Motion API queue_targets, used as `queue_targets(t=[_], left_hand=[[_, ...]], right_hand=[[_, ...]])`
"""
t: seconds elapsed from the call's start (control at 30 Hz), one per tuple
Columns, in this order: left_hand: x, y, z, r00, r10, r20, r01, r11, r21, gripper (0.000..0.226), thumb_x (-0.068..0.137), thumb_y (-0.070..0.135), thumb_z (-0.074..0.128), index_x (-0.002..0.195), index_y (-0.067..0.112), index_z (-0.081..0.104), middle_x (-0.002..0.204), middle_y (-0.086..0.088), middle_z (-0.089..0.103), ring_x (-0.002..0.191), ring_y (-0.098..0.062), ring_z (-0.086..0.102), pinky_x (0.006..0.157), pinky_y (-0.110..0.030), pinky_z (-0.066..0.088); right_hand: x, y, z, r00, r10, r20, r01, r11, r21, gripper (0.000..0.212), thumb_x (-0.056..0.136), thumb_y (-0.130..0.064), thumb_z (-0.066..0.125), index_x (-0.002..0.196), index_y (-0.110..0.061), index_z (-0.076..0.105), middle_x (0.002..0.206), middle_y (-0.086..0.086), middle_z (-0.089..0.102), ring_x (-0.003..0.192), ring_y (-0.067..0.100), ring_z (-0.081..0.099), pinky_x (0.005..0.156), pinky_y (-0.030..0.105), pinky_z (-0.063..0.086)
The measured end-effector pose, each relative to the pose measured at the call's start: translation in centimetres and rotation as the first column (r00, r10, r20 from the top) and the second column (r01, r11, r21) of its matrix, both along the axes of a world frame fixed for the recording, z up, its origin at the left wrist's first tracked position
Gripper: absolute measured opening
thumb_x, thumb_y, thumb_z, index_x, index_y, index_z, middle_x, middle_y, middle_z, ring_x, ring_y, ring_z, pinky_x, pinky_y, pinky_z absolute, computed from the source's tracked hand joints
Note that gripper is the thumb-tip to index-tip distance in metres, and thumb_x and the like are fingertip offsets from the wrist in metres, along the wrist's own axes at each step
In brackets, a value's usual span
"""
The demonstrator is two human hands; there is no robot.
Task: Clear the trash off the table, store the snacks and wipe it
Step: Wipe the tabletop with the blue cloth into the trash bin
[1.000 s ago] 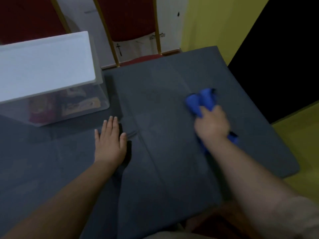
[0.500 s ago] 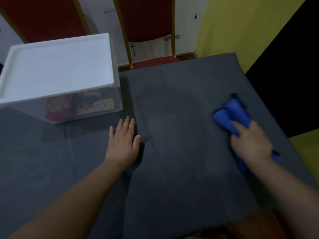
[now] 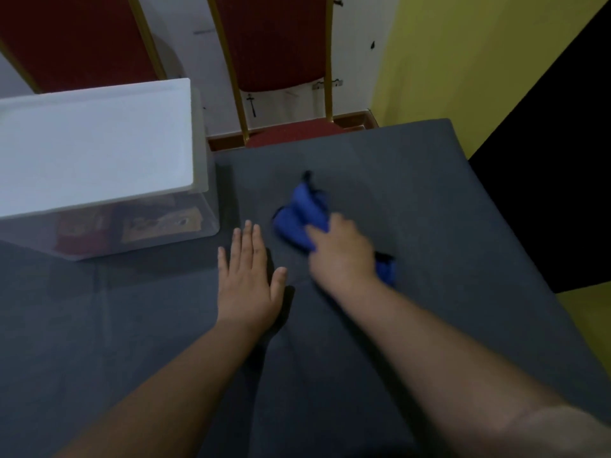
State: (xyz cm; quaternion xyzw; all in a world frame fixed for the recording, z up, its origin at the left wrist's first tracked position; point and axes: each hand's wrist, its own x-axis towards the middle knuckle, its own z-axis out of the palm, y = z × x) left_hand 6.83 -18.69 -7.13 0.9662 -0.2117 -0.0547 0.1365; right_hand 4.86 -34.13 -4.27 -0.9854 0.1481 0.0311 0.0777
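A crumpled blue cloth (image 3: 302,214) lies on the dark grey tablecloth (image 3: 413,200) near the table's middle. My right hand (image 3: 340,252) presses down on it and grips it, blurred by motion. My left hand (image 3: 248,276) rests flat on the tablecloth just left of the cloth, fingers spread, holding nothing. A clear storage box (image 3: 139,233) with a white lid (image 3: 96,143) stands at the left; snack packets show through its wall.
Two red chairs with gold frames (image 3: 274,44) stand behind the table's far edge. A yellow wall (image 3: 463,61) and a black panel (image 3: 545,193) lie to the right. The table's right edge runs diagonally close to the black panel.
My right hand has swept the blue cloth from the table's right side leftward to the middle, close to my left hand. My left hand has stayed flat on the tablecloth.
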Motion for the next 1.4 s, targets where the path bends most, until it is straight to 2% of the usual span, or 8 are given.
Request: queue_targets(t=[0.17, 0.3, 0.5, 0.73, 0.9, 1.1, 1.23, 1.4], left_hand=[[0.9, 0.6, -0.8, 0.999, -0.033, 0.001, 0.033, 0.999, -0.035, 0.074, 0.084, 0.05, 0.006, 0.146, 0.01, -0.003, 0.151, 0.002, -0.01, 0.143, -0.015, -0.009, 0.114, -0.034, -0.013], [1.6, -0.1, -0.8, 0.997, -0.071, -0.026, 0.071, 0.997, 0.004, 0.074, 0.08, 0.053, -0.004, 0.142, 0.014, -0.017, 0.149, 0.004, -0.022, 0.14, -0.011, -0.021, 0.114, -0.034, -0.016], [2.8, -4.1, 0.0, 0.981, -0.169, -0.1, 0.172, 0.985, 0.016, 0.075, 0.084, 0.053, -0.007, 0.15, 0.017, -0.009, 0.158, 0.0, -0.016, 0.145, -0.014, -0.015, 0.114, -0.032, -0.015], [4.0, -8.0, -0.7, 0.975, -0.176, -0.137, 0.194, 0.973, 0.124, 0.061, 0.098, 0.043, 0.01, 0.15, 0.016, -0.009, 0.159, -0.001, -0.014, 0.145, -0.019, -0.016, 0.116, -0.042, -0.013], [3.8, -7.6, -0.5, 0.975, -0.193, -0.111, 0.208, 0.968, 0.14, 0.075, 0.08, 0.046, -0.013, 0.15, 0.019, -0.006, 0.159, 0.001, -0.01, 0.146, -0.019, -0.012, 0.114, -0.041, -0.014], [4.1, -7.7, -0.6, 0.977, -0.182, -0.108, 0.193, 0.976, 0.1, 0.07, 0.085, 0.045, -0.003, 0.151, 0.019, 0.002, 0.158, 0.003, -0.006, 0.14, -0.012, -0.018, 0.115, -0.038, -0.015], [4.1, -7.8, -0.9, 0.981, -0.171, -0.094, 0.18, 0.978, 0.104, 0.057, 0.088, 0.04, 0.032, 0.134, 0.013, 0.051, 0.143, -0.004, 0.047, 0.135, -0.023, 0.04, 0.107, -0.044, 0.019], [4.2, -7.6, -1.3, 0.985, -0.167, -0.034, 0.17, 0.98, 0.103, 0.055, 0.086, 0.041, 0.037, 0.13, 0.013, 0.055, 0.139, -0.002, 0.052, 0.13, -0.023, 0.047, 0.103, -0.044, 0.023]], right_hand=[[-4.4, 0.8, -0.4, 0.985, 0.17, 0.03, -0.172, 0.982, 0.076, 0.043, 0.08, -0.018, 0.054, 0.12, -0.033, 0.06, 0.104, 0.009, 0.054, 0.086, 0.032, 0.056, 0.057, 0.034, 0.042], [-8.0, -9.0, -0.1, 0.971, -0.239, 0.018, 0.239, 0.971, -0.006, 0.043, 0.082, -0.017, 0.052, 0.12, -0.034, 0.061, 0.108, 0.017, 0.055, 0.09, 0.04, 0.058, 0.069, 0.04, 0.051], [-3.1, -20.8, 0.9, 0.664, -0.748, -0.007, 0.747, 0.664, -0.016, 0.041, 0.09, -0.022, 0.043, 0.129, -0.022, 0.053, 0.126, 0.026, 0.042, 0.111, 0.045, 0.048, 0.093, 0.043, 0.041], [8.5, -14.6, 0.2, 0.895, -0.447, 0.002, 0.447, 0.895, -0.001, 0.039, 0.087, -0.022, 0.045, 0.123, -0.027, 0.056, 0.126, 0.014, 0.044, 0.114, 0.035, 0.049, 0.091, 0.037, 0.043], [4.1, -8.4, -1.0, 0.984, -0.016, 0.178, 0.017, 1.0, -0.003, 0.039, 0.085, -0.016, 0.052, 0.12, -0.032, 0.061, 0.106, 0.01, 0.054, 0.091, 0.03, 0.053, 0.059, 0.03, 0.036], [1.6, -18.3, -0.6, 0.896, -0.422, 0.135, 0.434, 0.898, -0.075, 0.037, 0.085, -0.018, 0.049, 0.119, -0.026, 0.061, 0.111, 0.022, 0.051, 0.097, 0.043, 0.055, 0.079, 0.042, 0.047], [4.9, -26.2, 0.0, 0.739, -0.672, 0.05, 0.673, 0.733, -0.104, 0.04, 0.088, -0.019, 0.042, 0.126, -0.021, 0.056, 0.121, 0.027, 0.046, 0.109, 0.047, 0.051, 0.092, 0.044, 0.043], [11.7, -25.5, 0.4, 0.784, -0.62, 0.023, 0.621, 0.782, -0.053, 0.038, 0.084, -0.016, 0.045, 0.119, -0.018, 0.06, 0.123, 0.023, 0.051, 0.113, 0.042, 0.051, 0.087, 0.039, 0.044]])
